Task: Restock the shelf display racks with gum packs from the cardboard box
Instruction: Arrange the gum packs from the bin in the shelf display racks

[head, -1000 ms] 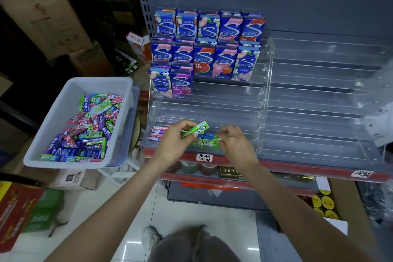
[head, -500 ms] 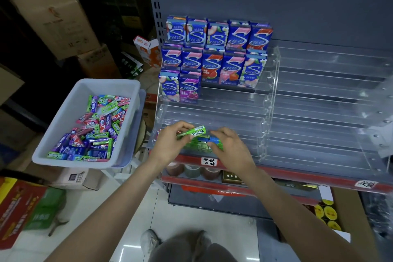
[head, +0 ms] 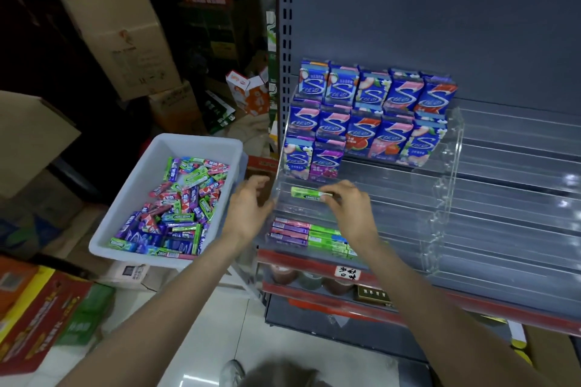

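Observation:
A green gum pack (head: 306, 192) lies lengthwise in a middle tier of the clear acrylic rack (head: 440, 195). My right hand (head: 349, 210) pinches its right end with the fingertips. My left hand (head: 248, 207) hovers at the rack's left edge, fingers loosely curled and holding nothing. Purple and green gum packs (head: 309, 234) fill the left part of the lowest tier. Blue boxed gum (head: 371, 113) stands in the upper tiers. A white plastic bin (head: 147, 173) to the left holds several loose gum packs (head: 179, 210).
A second clear rack (head: 518, 198) stands to the right on the grey shelf. A red shelf edge (head: 314, 261) with a price label runs below. Cardboard boxes (head: 122, 31) pile up at the left, and red and green cartons (head: 47, 311) lie on the tiled floor.
The green pack passed from my left hand to my right and went up from the lowest tier to a middle tier. My left hand drew back to the left, empty. The view shifted left.

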A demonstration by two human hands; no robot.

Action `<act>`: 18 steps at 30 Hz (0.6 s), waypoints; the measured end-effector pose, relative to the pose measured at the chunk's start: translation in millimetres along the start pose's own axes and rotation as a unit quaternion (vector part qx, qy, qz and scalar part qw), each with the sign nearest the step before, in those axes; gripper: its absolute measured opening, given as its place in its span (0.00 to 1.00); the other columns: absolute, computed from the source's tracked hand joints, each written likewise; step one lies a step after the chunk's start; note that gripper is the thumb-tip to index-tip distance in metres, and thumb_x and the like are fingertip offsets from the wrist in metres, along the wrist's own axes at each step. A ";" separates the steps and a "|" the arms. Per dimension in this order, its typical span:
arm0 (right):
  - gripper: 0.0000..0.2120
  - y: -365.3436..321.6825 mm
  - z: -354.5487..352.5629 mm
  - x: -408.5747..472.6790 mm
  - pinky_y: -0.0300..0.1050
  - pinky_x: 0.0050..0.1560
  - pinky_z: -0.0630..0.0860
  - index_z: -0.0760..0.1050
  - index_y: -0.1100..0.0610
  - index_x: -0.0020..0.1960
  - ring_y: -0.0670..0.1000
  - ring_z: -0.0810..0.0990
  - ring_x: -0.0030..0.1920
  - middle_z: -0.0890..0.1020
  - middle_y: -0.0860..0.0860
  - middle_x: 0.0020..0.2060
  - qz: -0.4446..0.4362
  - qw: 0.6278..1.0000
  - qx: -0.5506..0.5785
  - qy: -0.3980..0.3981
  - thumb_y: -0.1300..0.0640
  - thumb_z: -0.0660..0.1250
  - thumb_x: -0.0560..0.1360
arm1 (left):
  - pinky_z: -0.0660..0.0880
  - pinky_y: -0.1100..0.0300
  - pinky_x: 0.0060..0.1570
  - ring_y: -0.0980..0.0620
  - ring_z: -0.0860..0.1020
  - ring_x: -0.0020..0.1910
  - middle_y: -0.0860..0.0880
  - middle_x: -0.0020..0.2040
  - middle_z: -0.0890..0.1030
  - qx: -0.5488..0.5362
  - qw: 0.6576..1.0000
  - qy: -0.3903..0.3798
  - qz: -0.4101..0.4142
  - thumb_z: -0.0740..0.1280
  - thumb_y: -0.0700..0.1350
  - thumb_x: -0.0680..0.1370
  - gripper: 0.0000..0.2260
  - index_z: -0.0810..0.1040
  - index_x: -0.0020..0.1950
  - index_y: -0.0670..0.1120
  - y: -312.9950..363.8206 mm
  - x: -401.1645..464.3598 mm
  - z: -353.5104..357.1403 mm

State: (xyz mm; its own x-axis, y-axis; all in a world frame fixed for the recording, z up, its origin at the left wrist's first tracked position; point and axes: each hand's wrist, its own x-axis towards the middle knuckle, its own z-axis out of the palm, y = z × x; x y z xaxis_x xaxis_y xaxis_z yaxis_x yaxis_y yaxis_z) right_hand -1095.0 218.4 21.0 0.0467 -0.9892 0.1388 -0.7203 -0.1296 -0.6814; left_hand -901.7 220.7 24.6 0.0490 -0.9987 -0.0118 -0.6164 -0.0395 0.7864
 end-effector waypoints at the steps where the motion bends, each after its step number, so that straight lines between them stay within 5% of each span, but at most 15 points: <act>1: 0.09 2.1 5.9 2.3 0.38 0.48 0.72 0.81 0.60 0.55 0.51 0.79 0.46 0.80 0.54 0.49 0.000 1.000 -0.022 -0.011 0.63 0.66 0.76 | 0.72 0.59 0.58 0.46 0.76 0.60 0.43 0.63 0.76 0.002 1.000 -0.028 -0.006 0.68 0.39 0.76 0.21 0.70 0.68 0.40 -5.0 4.3 -1.7; 7: 0.10 1.3 29.3 8.5 0.49 0.54 0.75 0.80 0.58 0.55 0.53 0.80 0.50 0.81 0.54 0.51 0.014 0.991 -0.061 -0.121 0.60 0.63 0.78 | 0.74 0.53 0.59 0.47 0.78 0.58 0.45 0.60 0.79 -0.017 0.992 -0.125 -0.010 0.68 0.40 0.76 0.22 0.70 0.69 0.44 -21.0 18.7 -3.5; 18: 0.15 -5.6 30.5 10.0 0.48 0.59 0.73 0.75 0.56 0.63 0.52 0.76 0.57 0.78 0.53 0.59 0.012 0.981 -0.077 -0.175 0.53 0.64 0.78 | 0.75 0.50 0.58 0.49 0.78 0.55 0.46 0.55 0.81 -0.030 0.995 -0.089 -0.018 0.68 0.40 0.76 0.16 0.75 0.63 0.45 -20.2 18.7 -1.8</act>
State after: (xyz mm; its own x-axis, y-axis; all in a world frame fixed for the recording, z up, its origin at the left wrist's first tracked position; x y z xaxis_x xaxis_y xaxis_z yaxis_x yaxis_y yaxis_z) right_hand -1069.4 207.2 4.3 0.2447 -0.9580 -0.1494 -0.8192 -0.1219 -0.5604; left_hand -886.9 202.8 9.6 -0.0740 -0.9865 -0.1462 -0.5682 -0.0788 0.8191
